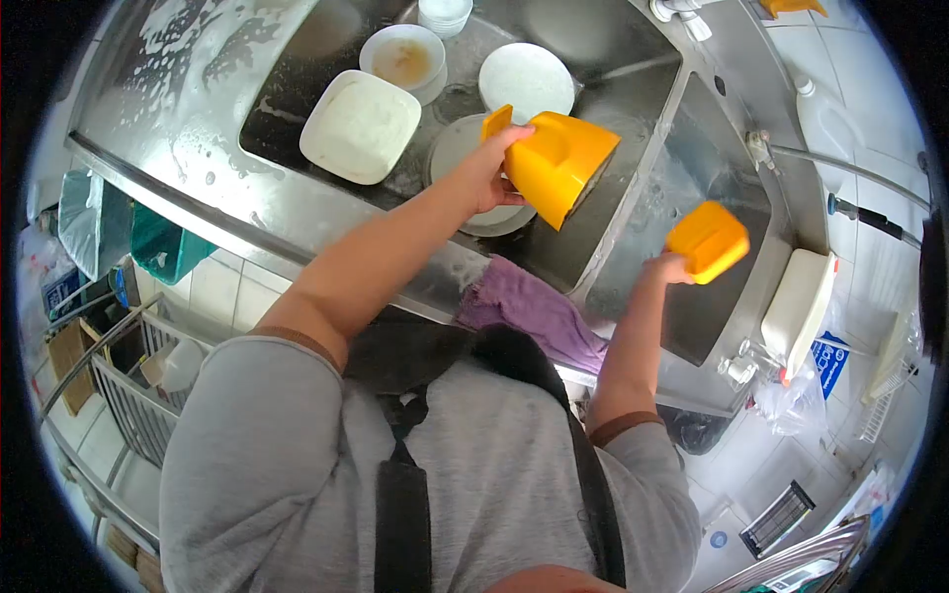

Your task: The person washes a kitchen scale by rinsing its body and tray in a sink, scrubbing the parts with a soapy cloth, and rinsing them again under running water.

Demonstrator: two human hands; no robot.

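My left hand point(487, 170) grips a yellow plastic pitcher point(560, 158) by its handle side. The pitcher is tilted, its open mouth facing right and down, above the left sink basin. Over the right basin, my right hand point(670, 267) is closed on a smaller yellow-orange plastic container point(708, 242), slightly blurred. Under the pitcher, a round plate point(457, 148) is partly hidden by it and my left hand. Around it in the basin sit a square white dish point(360, 127), a white bowl point(402, 57) with brownish residue, and a round white plate point(526, 81).
A divider point(633, 183) separates the two basins. Stacked white bowls point(445, 14) stand at the back. A purple cloth point(534, 314) hangs over the front edge. Foam point(198, 44) covers the left drainboard. A faucet point(761, 148), a hose and a white bottle point(825, 119) are at right.
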